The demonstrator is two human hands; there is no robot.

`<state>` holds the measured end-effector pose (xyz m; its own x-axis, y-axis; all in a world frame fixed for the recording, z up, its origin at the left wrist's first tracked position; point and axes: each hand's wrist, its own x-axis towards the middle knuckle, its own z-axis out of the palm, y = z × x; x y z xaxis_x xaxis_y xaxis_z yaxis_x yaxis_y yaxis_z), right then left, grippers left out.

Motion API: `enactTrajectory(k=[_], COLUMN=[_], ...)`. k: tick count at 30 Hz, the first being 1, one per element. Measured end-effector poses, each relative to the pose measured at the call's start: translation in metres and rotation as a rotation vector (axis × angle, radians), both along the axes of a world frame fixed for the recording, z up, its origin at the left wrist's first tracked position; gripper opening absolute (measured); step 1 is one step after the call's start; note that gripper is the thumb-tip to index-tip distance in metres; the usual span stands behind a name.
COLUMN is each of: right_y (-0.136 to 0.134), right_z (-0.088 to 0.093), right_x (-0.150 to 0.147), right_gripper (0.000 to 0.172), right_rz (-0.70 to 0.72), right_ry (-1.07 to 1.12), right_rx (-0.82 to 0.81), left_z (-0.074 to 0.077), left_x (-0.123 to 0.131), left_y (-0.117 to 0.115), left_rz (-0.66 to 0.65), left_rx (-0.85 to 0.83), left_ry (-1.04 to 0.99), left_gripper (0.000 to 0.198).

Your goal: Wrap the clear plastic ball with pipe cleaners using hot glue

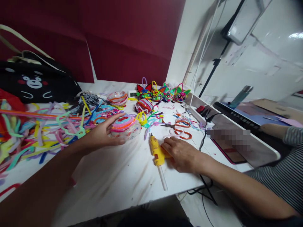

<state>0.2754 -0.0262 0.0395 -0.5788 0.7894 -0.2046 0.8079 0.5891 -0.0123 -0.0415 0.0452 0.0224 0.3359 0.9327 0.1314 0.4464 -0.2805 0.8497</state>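
My left hand [107, 134] is curled around the side of a clear plastic half-ball [126, 127] on the table, whose top carries bands of pink, orange, purple and red pipe cleaner. Lying on its side, a yellow hot glue gun [156, 151] has a clear glue stick [163, 179] poking from its back end. The fingers of my right hand [181, 153] are closed at the glue gun's handle, which they partly hide. Just beyond that hand lie scissors with orange handles [182, 124], their blades pointing left.
Loose pipe cleaners [42, 132] cover the table's left side, before a black bag [35, 82]. Several finished cat-eared ornaments [163, 93] stand at the back, near another decorated half-ball [117, 98]. A black cable [204, 138] runs down the right side. A person's striped sleeve [292, 137] is at right.
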Motion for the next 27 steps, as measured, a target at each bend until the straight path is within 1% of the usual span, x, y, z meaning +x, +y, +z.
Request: enactTrajectory(k=[2, 3, 6, 8, 10, 13, 15, 17, 22, 24, 27], right_y=[-0.001, -0.003, -0.011, -0.019, -0.026, -0.032, -0.032, -0.030, -0.026, -0.025, -0.024], right_z=[-0.004, -0.005, -0.005, -0.002, 0.000, -0.001, -0.004, -0.006, -0.010, -0.011, -0.013], right_x=[0.003, 0.006, 0.014, 0.017, 0.016, 0.009, 0.004, 0.000, -0.006, -0.007, -0.009], right_gripper=[0.033, 0.032, 0.037, 0.033, 0.022, 0.014, 0.012, 0.012, 0.016, 0.017, 0.020], right_rz=[-0.019, -0.032, -0.039, 0.007, 0.076, 0.150, 0.169, 0.169, 0.164, 0.167, 0.175], right_ry=[0.054, 0.095, 0.270, 0.464, 0.659, 0.821, 0.865, 0.890, 0.920, 0.912, 0.899], right_rx=[0.038, 0.059, 0.093, 0.130, 0.157, 0.141, 0.136, 0.142, 0.178, 0.189, 0.209], left_z=[0.002, 0.003, 0.001, -0.002, -0.005, -0.004, -0.002, 0.001, 0.006, 0.007, 0.007], left_x=[0.004, 0.006, 0.013, 0.019, 0.024, 0.032, 0.035, 0.039, 0.045, 0.047, 0.049], left_y=[-0.003, -0.005, -0.009, -0.011, -0.014, -0.021, -0.026, -0.031, -0.039, -0.041, -0.043], left_rz=[0.043, 0.079, 0.155, 0.173, 0.169, 0.171, 0.185, 0.188, 0.110, 0.098, 0.081], left_rx=[-0.025, -0.039, -0.046, -0.022, -0.010, -0.027, -0.076, -0.149, -0.320, -0.351, -0.346], left_ry=[0.004, 0.014, 0.017, 0.015, -0.002, -0.054, -0.094, -0.162, -0.353, -0.378, -0.389], left_gripper=[0.114, 0.115, 0.114, 0.110, 0.105, 0.096, 0.095, 0.099, 0.111, 0.113, 0.111])
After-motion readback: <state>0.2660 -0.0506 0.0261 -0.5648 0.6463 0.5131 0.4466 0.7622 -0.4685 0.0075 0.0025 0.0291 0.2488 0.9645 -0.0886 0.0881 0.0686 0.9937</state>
